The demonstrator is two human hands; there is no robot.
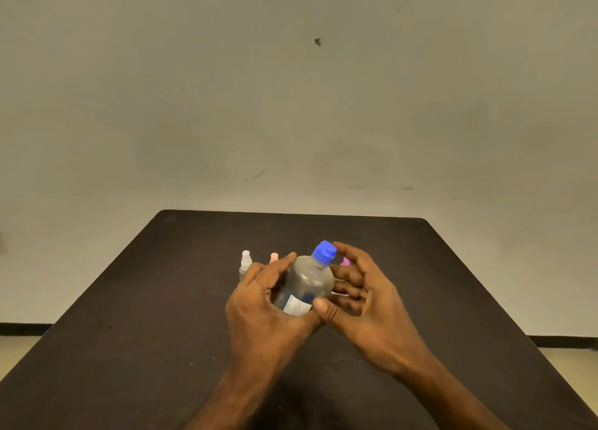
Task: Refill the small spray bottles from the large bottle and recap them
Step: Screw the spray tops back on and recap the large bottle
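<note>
A view from a head-worn camera looks down at a dark brown table set against a plain, scuffed off-white wall. Two bare forearms reach in from the bottom edge, and both hands meet around a large bottle near the middle of the table. The bottle is translucent and greyish, leans with its top to the right, and has a bright blue cap and a white label low on its side. The left hand wraps the bottle's left side and base — fingers curled round the body, forefinger lying up along the shoulder. The right hand cups the right side, its fingers loosely curved behind the bottle and its thumb pressed against the lower front beside the label; its forefinger reaches up next to the cap. Behind the hands stand small spray bottles, partly hidden: one with a white top at the left, one with a pale pink top just beside it, and one with a magenta top showing between the right hand's fingers.
</note>
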